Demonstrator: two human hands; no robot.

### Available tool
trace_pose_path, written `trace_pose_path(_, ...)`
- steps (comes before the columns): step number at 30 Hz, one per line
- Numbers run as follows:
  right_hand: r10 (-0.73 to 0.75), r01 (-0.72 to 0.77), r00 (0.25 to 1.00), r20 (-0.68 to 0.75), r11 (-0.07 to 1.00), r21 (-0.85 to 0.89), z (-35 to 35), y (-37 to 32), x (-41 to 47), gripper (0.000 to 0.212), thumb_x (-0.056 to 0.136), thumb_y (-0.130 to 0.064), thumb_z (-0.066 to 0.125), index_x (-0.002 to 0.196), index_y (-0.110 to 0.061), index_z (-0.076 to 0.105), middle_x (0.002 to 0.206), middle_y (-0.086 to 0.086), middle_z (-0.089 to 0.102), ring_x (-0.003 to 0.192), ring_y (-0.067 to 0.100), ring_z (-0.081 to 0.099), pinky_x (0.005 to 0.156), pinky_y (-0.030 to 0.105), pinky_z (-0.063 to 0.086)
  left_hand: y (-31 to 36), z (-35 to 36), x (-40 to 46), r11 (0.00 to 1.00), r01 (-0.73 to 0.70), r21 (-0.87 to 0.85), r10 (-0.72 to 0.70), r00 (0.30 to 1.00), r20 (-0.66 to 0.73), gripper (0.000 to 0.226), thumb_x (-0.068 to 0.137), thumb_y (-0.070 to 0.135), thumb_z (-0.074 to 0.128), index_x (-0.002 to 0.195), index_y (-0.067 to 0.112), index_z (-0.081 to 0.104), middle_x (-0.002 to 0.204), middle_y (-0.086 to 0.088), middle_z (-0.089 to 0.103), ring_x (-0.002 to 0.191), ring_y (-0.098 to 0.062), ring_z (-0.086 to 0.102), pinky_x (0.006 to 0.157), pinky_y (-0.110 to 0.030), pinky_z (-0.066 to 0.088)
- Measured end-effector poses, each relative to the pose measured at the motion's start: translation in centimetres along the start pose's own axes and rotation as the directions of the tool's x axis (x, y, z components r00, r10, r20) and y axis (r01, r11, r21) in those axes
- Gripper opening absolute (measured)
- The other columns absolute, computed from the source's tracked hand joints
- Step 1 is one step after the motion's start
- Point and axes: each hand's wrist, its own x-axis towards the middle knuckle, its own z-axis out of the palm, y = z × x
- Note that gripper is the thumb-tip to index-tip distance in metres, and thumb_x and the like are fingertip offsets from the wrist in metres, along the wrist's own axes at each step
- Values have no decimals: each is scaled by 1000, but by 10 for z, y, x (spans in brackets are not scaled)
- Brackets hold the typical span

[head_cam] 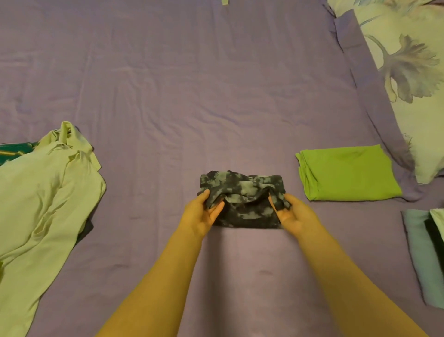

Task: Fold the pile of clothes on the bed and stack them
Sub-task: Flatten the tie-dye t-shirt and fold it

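A dark tie-dye garment, partly folded into a small rectangle, lies in the middle of the purple bed sheet. My left hand pinches its left edge and my right hand pinches its right edge, lifting the upper layer a little. A bright green folded garment rests to the right. The unfolded pile lies at the left, with a pale green shirt on top and a dark green striped piece beneath it.
A floral pillow lies at the upper right of the bed. At the right edge sits a folded stack of light blue, dark and pale pieces. A small pale green scrap shows at the top edge.
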Motion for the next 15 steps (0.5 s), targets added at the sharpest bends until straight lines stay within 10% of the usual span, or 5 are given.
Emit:
trace_pose_path(6, -278, 315, 948, 154, 761, -567, 5, 6, 35, 57, 95, -3, 51, 147, -10, 27, 128, 11, 53, 110, 24, 56, 90, 36, 48, 5, 3, 34, 854, -221, 471, 198, 975, 99, 50, 99, 25, 50, 146, 16, 33, 143, -6, 44, 125, -26, 49, 99, -38, 45)
trace_pose_path(7, -342, 385, 916, 212, 591, -709, 2, 9, 37, 61, 94, -7, 54, 148, -11, 25, 135, 11, 49, 115, 23, 54, 93, 35, 46, 2, 0, 37, 701, -318, 639, 293, 945, 148, 50, 100, 21, 48, 147, 17, 31, 147, -8, 40, 129, -26, 45, 104, -39, 41)
trace_pose_path(9, -408, 463, 827, 386, 104, -880, -8, 17, 45, 67, 94, -21, 58, 151, -16, 22, 152, 10, 32, 137, 27, 33, 109, 40, 34, -9, -8, 45, 80, -443, 893, 433, 822, 369, 49, 100, 21, 46, 147, 19, 31, 155, -9, 25, 140, -28, 27, 115, -41, 27)
trace_pose_path(11, -364, 392, 788, 496, -324, -861, -14, 23, 54, 67, 95, -41, 51, 151, -27, 17, 159, 7, 12, 146, 28, 8, 117, 44, 19, -17, -15, 53, -361, -358, 861, 414, 766, 492, 54, 100, 34, 43, 150, 28, 22, 160, -8, 2, 146, -31, 4, 119, -45, 11)
trace_pose_path(15, -294, 215, 790, 537, -688, -693, -18, 31, 73, 66, 92, -64, 24, 147, -42, -5, 158, 7, -18, 146, 32, -13, 116, 49, 8, -19, -16, 76, -559, -228, 797, 379, 785, 490, 67, 94, 62, 30, 144, 45, -11, 153, -5, -31, 144, -32, -20, 116, -54, -5)
